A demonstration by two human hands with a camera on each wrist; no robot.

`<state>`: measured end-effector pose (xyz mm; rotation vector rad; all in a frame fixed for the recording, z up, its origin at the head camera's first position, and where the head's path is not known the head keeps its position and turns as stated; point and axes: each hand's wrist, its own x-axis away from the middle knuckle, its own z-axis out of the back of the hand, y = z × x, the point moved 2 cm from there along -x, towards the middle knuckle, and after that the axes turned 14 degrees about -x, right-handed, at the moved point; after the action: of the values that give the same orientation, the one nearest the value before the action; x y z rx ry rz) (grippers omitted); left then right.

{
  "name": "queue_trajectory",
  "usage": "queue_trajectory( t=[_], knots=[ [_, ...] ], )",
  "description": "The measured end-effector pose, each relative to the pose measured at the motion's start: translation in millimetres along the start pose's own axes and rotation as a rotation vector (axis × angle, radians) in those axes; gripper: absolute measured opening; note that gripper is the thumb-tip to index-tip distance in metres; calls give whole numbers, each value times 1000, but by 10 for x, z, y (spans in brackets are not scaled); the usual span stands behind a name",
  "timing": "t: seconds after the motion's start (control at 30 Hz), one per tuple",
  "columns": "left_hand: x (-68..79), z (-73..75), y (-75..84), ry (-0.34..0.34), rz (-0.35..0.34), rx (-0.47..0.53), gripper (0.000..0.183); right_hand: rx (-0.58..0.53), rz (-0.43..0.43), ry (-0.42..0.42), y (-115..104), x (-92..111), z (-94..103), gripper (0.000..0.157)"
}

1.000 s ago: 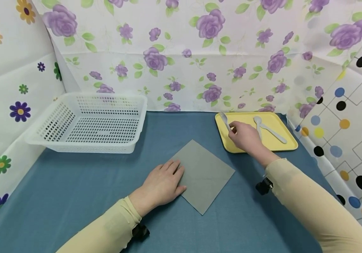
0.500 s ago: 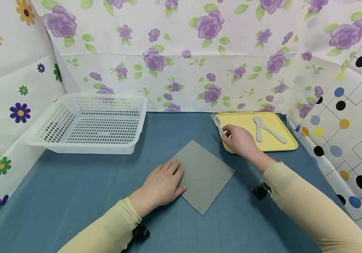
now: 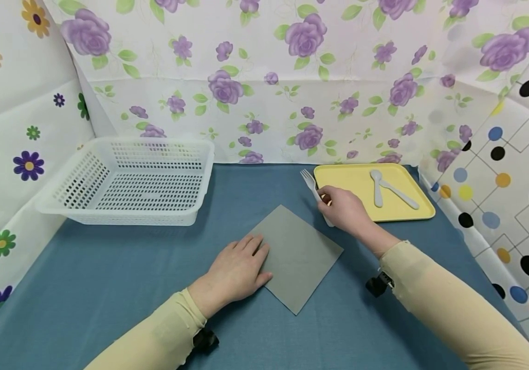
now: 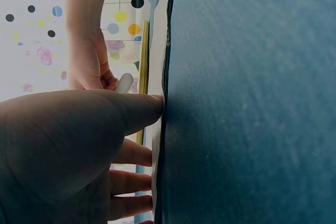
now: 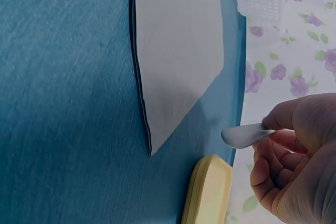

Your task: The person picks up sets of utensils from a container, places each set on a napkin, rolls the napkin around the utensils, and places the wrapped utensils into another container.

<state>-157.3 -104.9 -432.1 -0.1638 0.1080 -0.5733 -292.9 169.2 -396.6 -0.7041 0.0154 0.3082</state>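
A folded grey napkin lies as a diamond on the blue cloth in the head view. My left hand rests on its left edge with fingers stretched out; the left wrist view shows the thumb and fingertips on the napkin. With thumb and fingers my right hand pinches a light grey fork, tines pointing up and left, beside the tray's left edge. In the right wrist view the end of the fork's handle sticks out past the thumb. On the yellow tray lie a spoon and a knife.
A white perforated plastic basket stands at the back left of the blue-covered table. Floral curtains rise behind the table, and a dotted one lines the right side.
My right hand has carried the fork left and slightly toward me, from over the tray to beyond its left edge. The left hand has stayed on the napkin.
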Motion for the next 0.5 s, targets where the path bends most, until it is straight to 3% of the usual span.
queue_trajectory(
  t=[0.5],
  knots=[
    [4,-1,3,-6,5,4,64,-59,14,-17,-84,64,-96,28]
  ],
)
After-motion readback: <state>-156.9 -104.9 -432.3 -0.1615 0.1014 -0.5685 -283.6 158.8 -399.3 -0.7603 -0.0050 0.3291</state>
